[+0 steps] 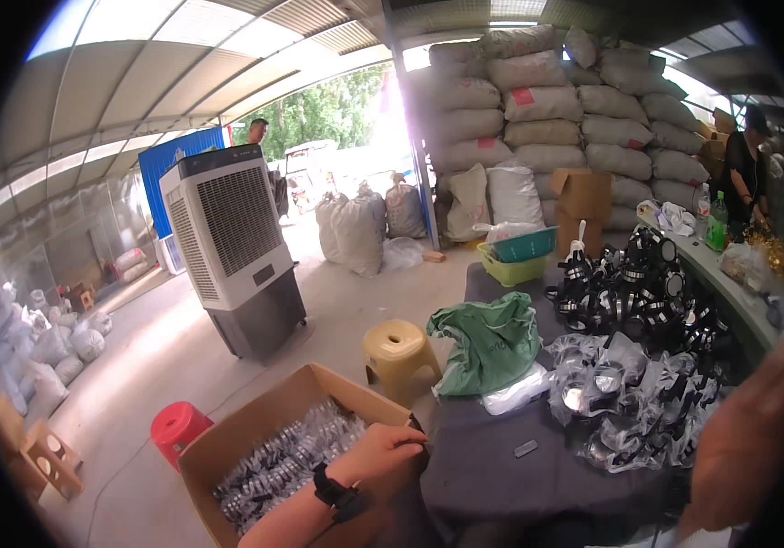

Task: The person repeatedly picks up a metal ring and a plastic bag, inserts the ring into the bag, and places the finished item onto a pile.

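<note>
My left hand (381,454), with a black band on its wrist, lies over the right rim of an open cardboard box (193,461), fingers stretched out and holding nothing. Inside the box are rows of silvery round parts (296,447) in clear plastic. My right hand (746,443) is raised at the right edge, somewhat blurred, its fingers extended and nothing visible in it. Beside it on the dark-covered table (470,461) lies a heap of black and silver round parts in clear bags (616,397). Behind these is a pile of similar unbagged black parts (625,288).
A small grey rectangular piece (525,448), a green sack (488,342) and basins (513,267) are on the table. A yellow stool (401,352), red stool (179,429) and air cooler (232,247) stand on the floor. Another person (746,173) is at the far right.
</note>
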`<state>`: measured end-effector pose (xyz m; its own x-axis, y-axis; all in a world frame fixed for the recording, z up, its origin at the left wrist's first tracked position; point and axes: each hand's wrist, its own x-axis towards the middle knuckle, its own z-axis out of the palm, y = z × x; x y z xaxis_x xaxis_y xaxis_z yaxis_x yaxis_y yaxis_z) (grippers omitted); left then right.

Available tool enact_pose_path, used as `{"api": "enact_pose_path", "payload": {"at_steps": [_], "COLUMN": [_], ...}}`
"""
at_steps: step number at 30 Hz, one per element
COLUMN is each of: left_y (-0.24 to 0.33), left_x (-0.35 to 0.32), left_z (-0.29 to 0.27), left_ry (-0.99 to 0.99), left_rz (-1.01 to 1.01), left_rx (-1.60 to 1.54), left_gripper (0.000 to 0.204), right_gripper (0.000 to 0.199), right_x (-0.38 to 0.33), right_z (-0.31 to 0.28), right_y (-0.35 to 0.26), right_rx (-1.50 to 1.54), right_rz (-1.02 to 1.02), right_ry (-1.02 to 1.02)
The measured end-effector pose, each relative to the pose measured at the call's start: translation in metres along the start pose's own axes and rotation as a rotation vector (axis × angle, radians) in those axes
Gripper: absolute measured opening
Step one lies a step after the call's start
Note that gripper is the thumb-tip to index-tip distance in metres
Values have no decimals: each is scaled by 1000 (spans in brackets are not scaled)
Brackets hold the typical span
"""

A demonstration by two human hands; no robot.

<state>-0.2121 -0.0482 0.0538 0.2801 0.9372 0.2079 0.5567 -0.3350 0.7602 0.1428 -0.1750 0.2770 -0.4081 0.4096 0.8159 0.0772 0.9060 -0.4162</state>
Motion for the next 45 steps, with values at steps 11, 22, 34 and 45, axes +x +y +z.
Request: {"api": "enact_pose_path", "payload": {"at_steps": [11,22,34,45], "left_y": [6,180,106,-74], "left_x": [14,-34,48,211], "left_z": [-22,-193,-71,173], "left_ry": [87,1019,855,324], "left_rz": [61,470,370,230], "left_rx": [27,190,64,457], "left_gripper": [16,16,18,20], "right_gripper": [12,7,11,9], "right_x": [-120,-184,-211,-210], "right_z": [92,115,118,125], "right_y": [202,252,295,282], "right_rx": [-127,8,72,77], "right_rz": [103,597,666,540], "right_ry": [-3,-166,-118,-152]}}
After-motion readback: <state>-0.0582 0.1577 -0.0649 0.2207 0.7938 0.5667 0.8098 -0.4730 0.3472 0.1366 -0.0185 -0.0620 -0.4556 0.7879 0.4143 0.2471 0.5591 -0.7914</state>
